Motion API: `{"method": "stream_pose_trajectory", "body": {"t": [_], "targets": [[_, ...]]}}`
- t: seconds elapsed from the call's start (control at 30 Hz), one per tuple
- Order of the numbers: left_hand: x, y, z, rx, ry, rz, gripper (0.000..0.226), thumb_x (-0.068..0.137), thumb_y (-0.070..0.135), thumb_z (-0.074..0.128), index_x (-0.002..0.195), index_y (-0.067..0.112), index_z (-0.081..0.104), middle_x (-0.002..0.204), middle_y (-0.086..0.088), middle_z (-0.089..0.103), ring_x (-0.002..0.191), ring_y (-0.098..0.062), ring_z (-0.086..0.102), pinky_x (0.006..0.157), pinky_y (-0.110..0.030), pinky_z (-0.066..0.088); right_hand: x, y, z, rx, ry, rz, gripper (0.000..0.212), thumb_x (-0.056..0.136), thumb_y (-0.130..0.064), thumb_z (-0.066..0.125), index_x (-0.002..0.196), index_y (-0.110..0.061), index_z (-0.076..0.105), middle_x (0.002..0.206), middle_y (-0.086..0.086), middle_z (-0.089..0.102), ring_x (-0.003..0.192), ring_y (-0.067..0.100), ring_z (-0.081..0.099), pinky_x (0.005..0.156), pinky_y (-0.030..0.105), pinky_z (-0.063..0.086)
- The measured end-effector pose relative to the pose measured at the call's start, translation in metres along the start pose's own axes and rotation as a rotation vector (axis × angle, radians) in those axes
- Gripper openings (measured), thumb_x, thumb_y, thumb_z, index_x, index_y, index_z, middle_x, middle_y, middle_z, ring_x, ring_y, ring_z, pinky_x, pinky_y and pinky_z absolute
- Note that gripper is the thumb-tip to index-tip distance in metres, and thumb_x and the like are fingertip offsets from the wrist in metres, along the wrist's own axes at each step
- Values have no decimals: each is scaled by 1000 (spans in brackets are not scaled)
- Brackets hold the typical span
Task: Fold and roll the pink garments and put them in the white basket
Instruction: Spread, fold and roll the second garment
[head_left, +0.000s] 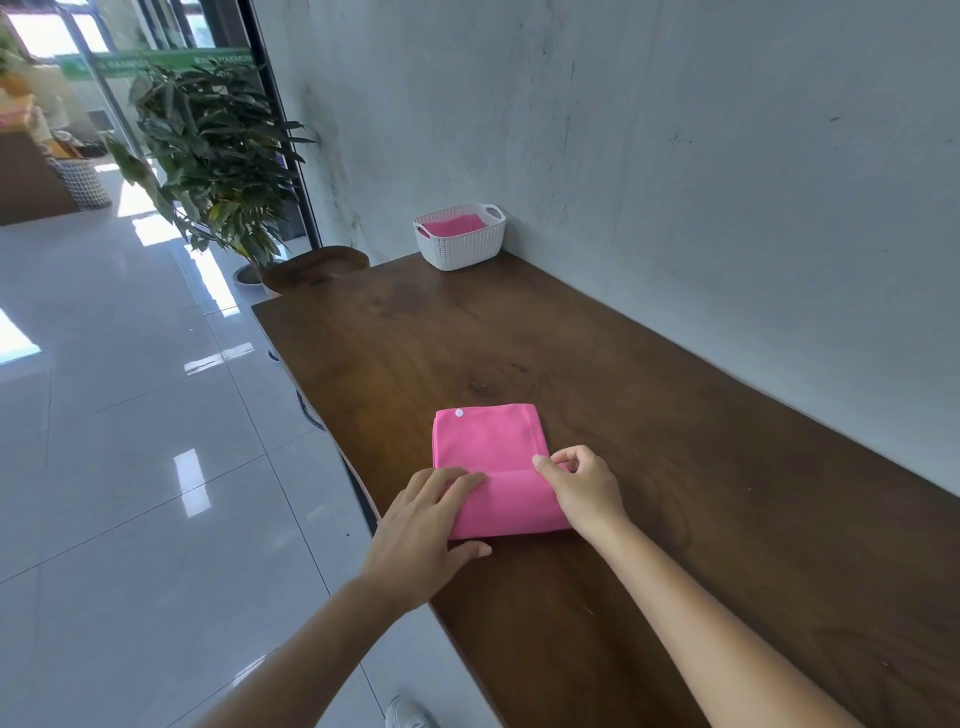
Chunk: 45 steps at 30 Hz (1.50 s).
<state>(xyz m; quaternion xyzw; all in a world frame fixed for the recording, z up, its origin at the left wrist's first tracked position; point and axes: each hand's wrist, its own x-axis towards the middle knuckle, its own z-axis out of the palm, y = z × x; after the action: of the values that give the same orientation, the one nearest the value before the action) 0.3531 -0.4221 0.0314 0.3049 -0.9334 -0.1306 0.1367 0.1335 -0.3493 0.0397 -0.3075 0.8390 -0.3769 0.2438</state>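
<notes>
A folded pink garment (491, 441) with a small white button at its far left corner lies on the dark wooden table (649, 415). Its near end is turned over into a thick roll. My left hand (423, 525) grips the roll's left end, fingers over the top and thumb under the near edge. My right hand (582, 486) pinches the roll's right end with curled fingers. A white woven basket (460, 249) stands at the table's far end against the wall, with pink cloth (454, 226) inside it.
A grey wall (675, 156) runs along the table's right side. The table's left edge drops to a glossy tiled floor (130, 467). A potted plant (218, 166) and a wooden stool (317, 267) stand beyond the far left corner.
</notes>
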Motion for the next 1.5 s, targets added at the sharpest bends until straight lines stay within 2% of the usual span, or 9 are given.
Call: {"method": "stream_pose_trajectory", "body": {"t": [0.1,0.27,0.47,0.7,0.87,1.0,1.13,1.37,1.5], "targets": [[9,-7,5,74,-86,-4,86,90,64,61,158,36,17,154,8,32,140,-16,31,120,-37,32,-2,-2,-3,17,23,-94,34,90,-53,64,108,-24,61,114,-5,56,95,8,57,61,16,39],[25,-14,-5,80,-168,49,80,91,59,63,155,29,25,144,3,42,130,-17,42,115,-38,36,-14,6,-4,-18,62,-301,36,92,-59,57,111,-28,61,117,-9,53,102,7,59,67,13,46],[38,-14,-27,-134,-458,-34,78,89,49,72,150,32,27,147,4,41,132,-18,43,112,-39,44,-39,27,-3,-102,97,-514,45,93,-65,51,128,-36,55,131,-19,42,118,1,47,77,9,47],[42,-19,-42,-292,-685,-67,72,87,44,77,144,31,34,131,7,45,121,-18,49,104,-37,50,-57,45,0,-111,67,-587,61,91,-75,48,142,-42,43,139,-25,35,127,-3,40,85,10,46],[40,-22,-43,-390,-769,-131,76,85,48,77,144,32,31,137,4,44,126,-20,47,105,-42,51,-54,46,2,-104,32,-555,62,88,-80,47,140,-46,44,134,-25,37,122,0,47,82,12,53],[35,-18,-38,-44,-548,-82,92,76,77,64,148,33,28,145,4,35,131,-19,36,113,-44,40,-40,30,-5,-161,-82,-433,66,86,-83,43,138,-43,46,132,-18,39,115,6,51,82,20,58],[27,-11,-28,165,-272,25,97,80,80,57,155,28,23,155,1,27,136,-21,34,115,-42,35,-17,11,-8,-175,-210,-305,59,88,-77,45,132,-38,51,128,-9,45,113,11,51,81,23,53],[27,-4,-10,318,64,150,88,73,75,72,138,19,55,130,-3,63,115,-24,62,97,-43,53,7,2,1,-122,-200,-162,63,91,-75,40,127,-26,59,126,0,50,111,18,53,78,28,46],[35,-4,-10,255,51,161,74,80,66,72,135,19,56,128,-2,65,115,-24,63,99,-41,52,7,1,7,-127,-121,-176,63,92,-75,35,126,-27,57,126,-2,51,106,13,55,71,23,49]]}}
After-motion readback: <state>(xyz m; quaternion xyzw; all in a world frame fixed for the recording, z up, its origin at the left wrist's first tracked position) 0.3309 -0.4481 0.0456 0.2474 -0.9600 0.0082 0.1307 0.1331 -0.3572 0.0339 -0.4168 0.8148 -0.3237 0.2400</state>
